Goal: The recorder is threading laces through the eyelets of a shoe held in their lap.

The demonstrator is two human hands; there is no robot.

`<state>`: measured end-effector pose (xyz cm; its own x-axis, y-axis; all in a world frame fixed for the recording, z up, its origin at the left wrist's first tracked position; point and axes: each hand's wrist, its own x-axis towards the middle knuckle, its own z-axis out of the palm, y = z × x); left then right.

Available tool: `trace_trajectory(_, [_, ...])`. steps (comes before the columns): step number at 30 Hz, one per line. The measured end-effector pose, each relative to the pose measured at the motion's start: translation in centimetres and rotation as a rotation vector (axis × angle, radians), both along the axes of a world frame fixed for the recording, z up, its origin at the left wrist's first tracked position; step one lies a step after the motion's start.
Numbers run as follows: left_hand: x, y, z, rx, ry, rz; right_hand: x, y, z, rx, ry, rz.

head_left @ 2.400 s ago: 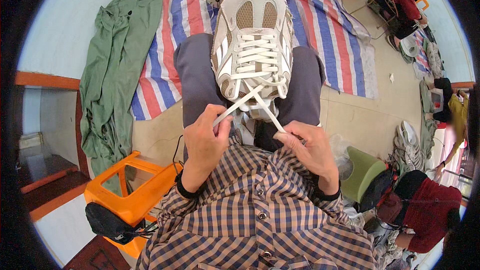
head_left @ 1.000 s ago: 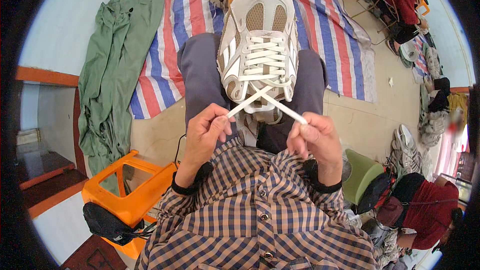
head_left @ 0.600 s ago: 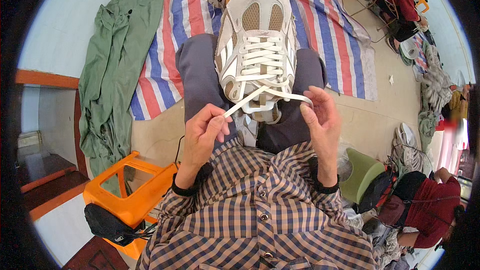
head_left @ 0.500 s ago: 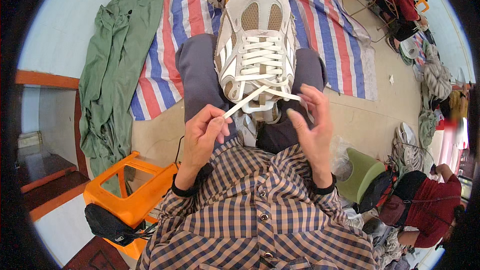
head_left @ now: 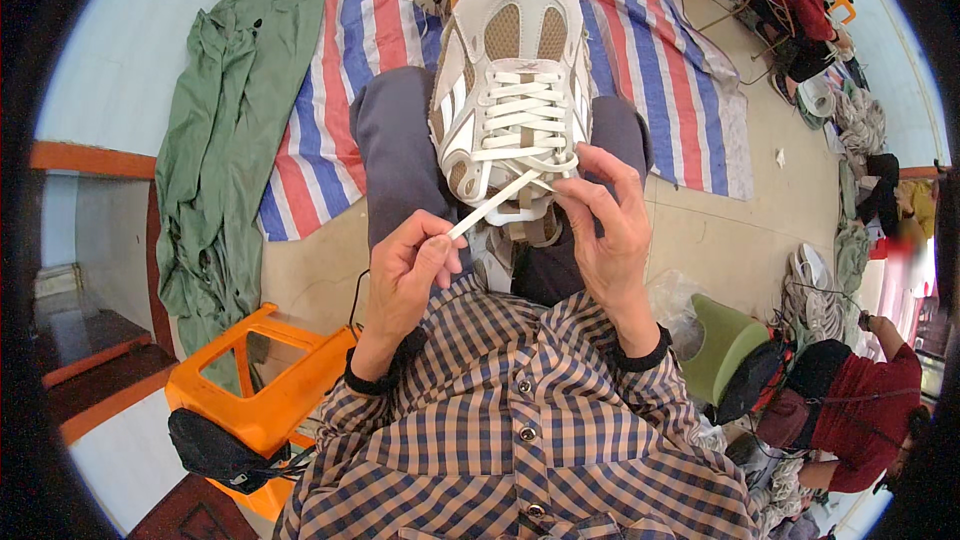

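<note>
A white and tan sneaker [head_left: 515, 25] rests between my knees, toe pointing away from me, with flat cream shoelaces [head_left: 525, 112] criss-crossed over its tongue. My left hand [head_left: 415, 262] pinches one lace end between thumb and forefinger, and that lace runs taut up to the top eyelets. Close by the shoe's opening, the fingers of my right hand [head_left: 610, 225] close on the other part of the lace, where it loops at the right side. Some of that lace is hidden behind the fingertips.
A striped sheet [head_left: 690, 90] covers part of the floor beyond my legs. Green cloth [head_left: 235, 140] lies at left, above an orange stool [head_left: 265, 380]. On the right are a green stool [head_left: 722, 348], grey shoes [head_left: 815, 295] and a person in dark red [head_left: 865, 415].
My right hand has moved up and left to the shoe's opening, and its fingers have closed on the lace loop. The left hand stays nearly still, holding its lace end.
</note>
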<state>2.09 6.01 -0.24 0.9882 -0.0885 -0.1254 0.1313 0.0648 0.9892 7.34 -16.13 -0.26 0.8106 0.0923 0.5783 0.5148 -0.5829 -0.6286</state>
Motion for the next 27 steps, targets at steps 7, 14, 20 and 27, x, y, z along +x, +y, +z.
trace_trajectory(7, [0.0, 0.2, 0.0, -0.020, -0.006, 0.007, -1.0, -0.9, 0.4, 0.214, 0.251, 0.027])
trace_trajectory(14, [0.6, 0.8, -0.8, -0.027, -0.030, 0.072, -1.0, -1.3, 0.5, 0.685, 0.602, 0.196])
trace_trajectory(20, [1.4, 1.4, -0.8, 0.110, -0.022, 0.092, -0.4, -2.5, -0.5, 0.643, 0.680, 0.182])
trace_trajectory(27, [2.5, 0.5, 0.7, 0.172, 0.023, 0.033, -0.4, -6.0, 1.1, 0.819, 0.757, 0.148])
